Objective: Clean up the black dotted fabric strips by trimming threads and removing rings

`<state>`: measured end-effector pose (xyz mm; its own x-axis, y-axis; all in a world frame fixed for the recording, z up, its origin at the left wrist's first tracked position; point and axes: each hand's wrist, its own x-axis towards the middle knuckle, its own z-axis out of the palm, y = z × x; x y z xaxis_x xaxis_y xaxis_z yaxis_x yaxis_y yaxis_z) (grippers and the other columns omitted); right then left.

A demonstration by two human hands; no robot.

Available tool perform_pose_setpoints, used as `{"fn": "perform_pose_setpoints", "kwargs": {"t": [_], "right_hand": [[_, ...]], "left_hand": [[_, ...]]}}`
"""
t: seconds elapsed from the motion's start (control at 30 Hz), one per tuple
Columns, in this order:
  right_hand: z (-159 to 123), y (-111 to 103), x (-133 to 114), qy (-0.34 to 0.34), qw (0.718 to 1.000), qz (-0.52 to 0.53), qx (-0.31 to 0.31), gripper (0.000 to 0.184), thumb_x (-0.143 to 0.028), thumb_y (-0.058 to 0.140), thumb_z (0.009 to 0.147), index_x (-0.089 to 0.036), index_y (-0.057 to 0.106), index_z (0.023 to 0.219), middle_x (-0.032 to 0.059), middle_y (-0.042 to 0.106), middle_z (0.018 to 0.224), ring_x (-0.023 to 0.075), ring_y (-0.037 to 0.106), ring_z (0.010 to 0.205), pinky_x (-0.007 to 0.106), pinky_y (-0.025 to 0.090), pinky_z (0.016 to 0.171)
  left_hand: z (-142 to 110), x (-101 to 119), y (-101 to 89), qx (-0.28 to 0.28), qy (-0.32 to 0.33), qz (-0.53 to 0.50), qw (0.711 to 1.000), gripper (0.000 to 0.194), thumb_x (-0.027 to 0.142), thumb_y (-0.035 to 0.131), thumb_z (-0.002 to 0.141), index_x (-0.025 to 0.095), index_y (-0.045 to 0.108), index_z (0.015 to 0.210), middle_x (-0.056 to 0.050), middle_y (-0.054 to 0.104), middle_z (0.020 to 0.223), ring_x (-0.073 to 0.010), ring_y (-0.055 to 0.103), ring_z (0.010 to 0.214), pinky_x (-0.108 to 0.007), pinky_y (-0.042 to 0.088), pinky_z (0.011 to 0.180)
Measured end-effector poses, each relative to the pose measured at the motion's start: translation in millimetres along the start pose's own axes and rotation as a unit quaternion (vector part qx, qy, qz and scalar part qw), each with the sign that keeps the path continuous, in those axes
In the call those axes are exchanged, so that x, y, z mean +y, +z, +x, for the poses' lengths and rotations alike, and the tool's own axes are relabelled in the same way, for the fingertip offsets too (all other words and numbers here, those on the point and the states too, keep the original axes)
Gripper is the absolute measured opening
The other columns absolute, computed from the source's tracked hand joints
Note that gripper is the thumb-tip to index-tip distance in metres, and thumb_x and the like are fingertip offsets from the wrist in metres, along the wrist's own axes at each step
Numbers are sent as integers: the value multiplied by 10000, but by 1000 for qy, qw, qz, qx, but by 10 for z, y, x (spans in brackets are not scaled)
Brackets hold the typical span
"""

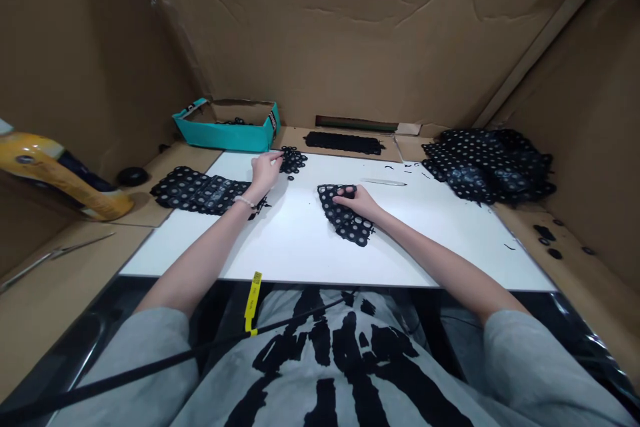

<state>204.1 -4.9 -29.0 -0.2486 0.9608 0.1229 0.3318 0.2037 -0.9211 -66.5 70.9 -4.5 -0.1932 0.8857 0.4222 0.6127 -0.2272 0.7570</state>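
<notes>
Cardboard walls [320, 33] rise behind and to both sides of the white board [295, 247] in front of you. Past the board's right end, a heap of black perforated sheets [487, 167] lies piled on the cardboard. Off its left end, a long yellow object [55, 173] leans in, and beyond that corner sits a teal box [225, 133] with black pieces inside. A stack of black strips [344, 142] lies just behind the board's far edge. A long pair of metal tweezers [55, 257] lies well left of the board.

A black perforated sheet [197, 190] overlaps the board's left edge, and your left wrist passes just over its right end. Your left hand [265, 170] is near the board's far edge, its fingers curled and touching a small black mesh cluster [293, 160]; the view is too coarse to be sure they are pinching it. Your right hand [355, 199] lies mostly open on a black mesh piece [345, 213] in the middle of the board, fingers spread across it. A slim metal blade [383, 181] lies on the board just beyond that hand. Small black scraps [544, 233] sit on the cardboard right of the board.
</notes>
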Motion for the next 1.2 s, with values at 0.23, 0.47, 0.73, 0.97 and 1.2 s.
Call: {"fn": "perform_pose_setpoints", "kwargs": {"t": [0.23,0.47,0.73,0.97,1.2], "right_hand": [[-4,1,-37,-28,999,14,-14,290,-455,714,713,-177,711,799,37,741,826,222,648,841,330,468,815],[39,-56,-8,-70,995,-8,-69,337,-452,667,770,-189,745,965,38,750,965,231,651,920,340,454,878],[67,-26,27,-30,999,1,-40,277,-418,709,684,-155,683,768,38,712,798,202,622,776,326,465,774],[39,-40,32,-7,998,-24,-53,299,-417,711,687,-141,695,801,48,718,820,208,633,797,335,463,806],[60,-43,57,-14,998,-22,-58,280,-404,716,688,-148,699,799,50,723,836,214,642,820,342,460,830]], "left_hand": [[-414,461,49,-296,236,-3,926,348,424,702,772,213,737,1047,-69,724,1016,-236,591,973,-327,426,898],[-664,566,192,-297,176,-35,938,213,346,664,795,193,764,905,-62,747,926,-206,621,840,-307,447,786],[-209,207,188,-110,-74,-142,981,324,394,610,815,134,759,938,-108,750,933,-192,652,735,-298,502,679],[106,-227,-30,-61,4,63,996,184,223,679,728,161,774,873,-70,762,963,-234,671,901,-321,491,912],[0,-70,-89,-119,126,166,971,267,266,660,741,175,753,973,-87,734,967,-253,655,902,-320,491,829]]}}
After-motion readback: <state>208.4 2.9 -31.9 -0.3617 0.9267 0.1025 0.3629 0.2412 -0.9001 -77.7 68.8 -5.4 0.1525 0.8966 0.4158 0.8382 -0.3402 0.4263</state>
